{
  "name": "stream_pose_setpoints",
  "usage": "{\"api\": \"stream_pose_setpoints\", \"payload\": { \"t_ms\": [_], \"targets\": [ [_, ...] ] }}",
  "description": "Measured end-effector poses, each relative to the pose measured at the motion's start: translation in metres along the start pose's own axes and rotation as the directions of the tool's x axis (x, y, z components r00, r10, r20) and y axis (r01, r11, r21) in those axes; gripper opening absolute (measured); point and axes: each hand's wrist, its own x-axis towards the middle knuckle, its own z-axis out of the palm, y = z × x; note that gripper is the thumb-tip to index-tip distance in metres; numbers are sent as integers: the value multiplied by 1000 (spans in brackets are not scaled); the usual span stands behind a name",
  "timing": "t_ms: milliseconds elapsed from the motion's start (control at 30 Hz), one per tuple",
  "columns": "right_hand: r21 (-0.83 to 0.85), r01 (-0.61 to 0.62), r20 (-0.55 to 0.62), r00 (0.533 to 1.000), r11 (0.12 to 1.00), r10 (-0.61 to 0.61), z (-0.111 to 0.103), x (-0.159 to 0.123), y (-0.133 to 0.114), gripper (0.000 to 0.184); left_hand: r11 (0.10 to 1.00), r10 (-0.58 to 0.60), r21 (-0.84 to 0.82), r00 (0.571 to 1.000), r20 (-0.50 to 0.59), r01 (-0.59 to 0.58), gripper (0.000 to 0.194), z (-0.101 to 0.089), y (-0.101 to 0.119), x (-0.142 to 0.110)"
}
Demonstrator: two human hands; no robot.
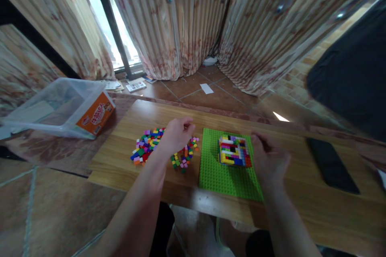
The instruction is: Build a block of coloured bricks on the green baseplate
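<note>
My left hand (178, 135) hovers over the heap of loose toy bricks (150, 141), its fingers curled together. Whatever lies between those fingertips, if anything, is too small to make out. Right of the heap lies a green baseplate (211, 172) with a block-shaped build of many-coloured bricks (233, 151) standing on it. Beside that build, over the plate's right edge, is my right hand (269, 162). It is bent inward and blurred, so its grip cannot be read. More small bricks (182, 160) spread between my left forearm and the plate.
A dark phone-like slab (331, 164) lies on the wooden table (181, 186) at the right. A clear plastic bin (63, 104) with an orange label stands off the table's left end. Striped curtains (193, 20) hang behind, and papers (206, 88) lie on the tiled floor.
</note>
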Motion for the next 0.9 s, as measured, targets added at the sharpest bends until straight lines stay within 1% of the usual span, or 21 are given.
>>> {"api": "stream_pose_setpoints", "payload": {
  "t_ms": [33,100,167,200,267,367,433,467,533,633,800,900],
  "targets": [
    [-15,73,10,997,997,-73,1,-4,-5,28,1000,-15,-12,1000,-23,15,24,-2,-2,0],
    [-16,210,93,974,977,-208,6,-15,-16,24,999,-27,-21,998,-48,26,24,-4,-4,1],
    [15,345,209,917,938,-341,14,-28,-28,19,1000,-29,-13,998,-60,28,24,-5,-3,0],
    [35,408,248,881,912,-403,19,-35,-33,18,1000,-28,-6,998,-62,28,24,-5,-3,0],
    [42,501,315,815,864,-487,29,-47,-40,17,1000,-22,10,998,-53,23,23,-5,-1,-1],
    [25,597,425,720,802,-549,44,-60,-42,19,999,-8,38,999,-35,9,22,-6,2,-2],
    [-8,631,501,674,776,-543,52,-64,-42,20,998,-8,57,999,-32,10,22,-7,3,-3],
    [-35,641,534,660,767,-528,54,-66,-42,21,998,-9,65,999,-31,11,22,-7,3,-3],
    [-90,650,580,650,754,-491,58,-67,-42,22,997,-12,74,1000,-25,14,23,-7,3,-3],
    [-155,659,608,651,736,-454,61,-68,-44,23,997,-18,74,1000,-24,20,24,-7,3,-3],
    [-242,700,624,643,672,-444,65,-70,-44,20,996,-13,85,1000,-17,14,25,-7,3,-3],
    [-246,708,631,636,662,-445,66,-71,-43,23,996,-9,86,1000,-14,11,24,-7,2,-3]
  ]
}}
